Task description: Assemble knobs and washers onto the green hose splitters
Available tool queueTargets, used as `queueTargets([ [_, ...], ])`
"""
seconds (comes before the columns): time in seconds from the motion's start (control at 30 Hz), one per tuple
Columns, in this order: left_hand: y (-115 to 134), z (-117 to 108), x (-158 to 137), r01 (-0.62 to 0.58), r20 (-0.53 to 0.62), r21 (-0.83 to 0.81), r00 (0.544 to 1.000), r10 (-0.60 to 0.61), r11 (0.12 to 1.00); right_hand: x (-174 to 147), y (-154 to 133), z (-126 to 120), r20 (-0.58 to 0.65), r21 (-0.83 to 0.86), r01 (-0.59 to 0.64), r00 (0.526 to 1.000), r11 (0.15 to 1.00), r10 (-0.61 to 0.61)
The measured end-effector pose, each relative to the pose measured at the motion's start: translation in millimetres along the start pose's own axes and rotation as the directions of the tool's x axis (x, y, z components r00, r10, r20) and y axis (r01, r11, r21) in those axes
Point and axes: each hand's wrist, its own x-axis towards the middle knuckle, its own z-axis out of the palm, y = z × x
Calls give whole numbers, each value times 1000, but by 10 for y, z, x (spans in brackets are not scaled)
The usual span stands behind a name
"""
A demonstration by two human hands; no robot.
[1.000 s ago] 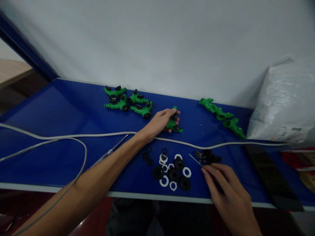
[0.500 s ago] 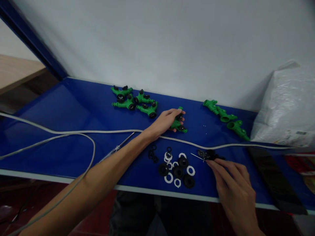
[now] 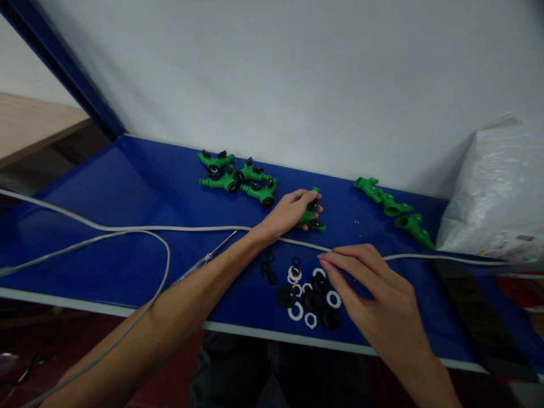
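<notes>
My left hand (image 3: 293, 211) is closed around a green Y-shaped hose splitter (image 3: 309, 218) with black valve levers, low over the blue table. Its fingers wrap the far side, so part of the splitter is hidden. My right hand (image 3: 369, 283) is in a pinch, thumb against fingertips, just right of the loose rings; whatever may be between the tips is too small to make out. Below the fingertips lie white rings (image 3: 334, 299) and black ring caps (image 3: 287, 296). Small black O-rings (image 3: 268, 267) lie to their left.
Several green splitters with black levers (image 3: 219, 180) lie at the back left. Bare green splitter bodies (image 3: 414, 226) lie at the right, beside a plastic-wrapped bundle (image 3: 493, 192). A pale cable (image 3: 204, 228) crosses the table. A screwdriver (image 3: 208, 258) lies by my left forearm.
My right hand has moved left and up from the small black parts to beside the rings, fingertips pinched. My left hand still holds the hose splitter in about the same place.
</notes>
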Motion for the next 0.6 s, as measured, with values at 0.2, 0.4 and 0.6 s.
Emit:
queueTargets([
  [0.2,-1,-44,17,-50,7,-5,999,50,999,465,431,90,8,-74,-146,989,987,147],
  [0.4,20,-58,-35,-142,169,-145,972,166,979,684,814,340,358,525,-537,843,661,401],
  [0.6,82,-161,-34,-334,171,267,939,297,904,668,753,274,411,635,-628,768,450,491],
])
